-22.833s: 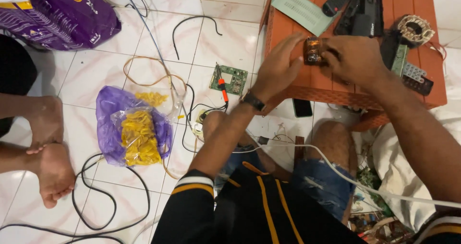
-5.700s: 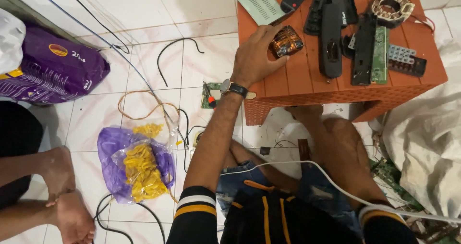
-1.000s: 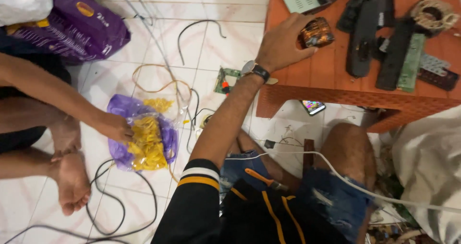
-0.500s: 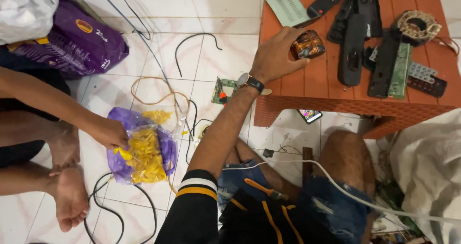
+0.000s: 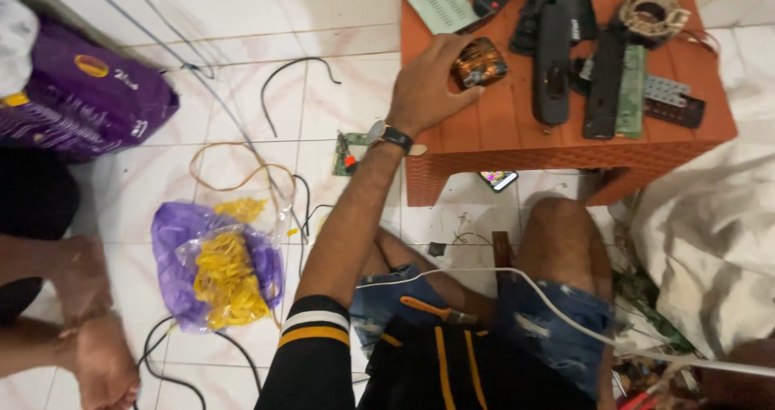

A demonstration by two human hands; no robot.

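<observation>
One left hand (image 5: 426,87), wristwatch worn, rests on the orange woven-plastic stool (image 5: 517,140), fingertips gripping a small copper-wound transformer (image 5: 479,63) near its left edge. Right hand unseen. Risk: black remote-control casings (image 5: 557,51) crowd close; a sideways nudge could push them off.

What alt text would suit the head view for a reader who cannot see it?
The person's left hand rests on a small copper-wound part on an orange plastic stool that is strewn with black remote-control shells. On the tiled floor to the left lie a purple bag of yellow bands and loose cables.
</observation>
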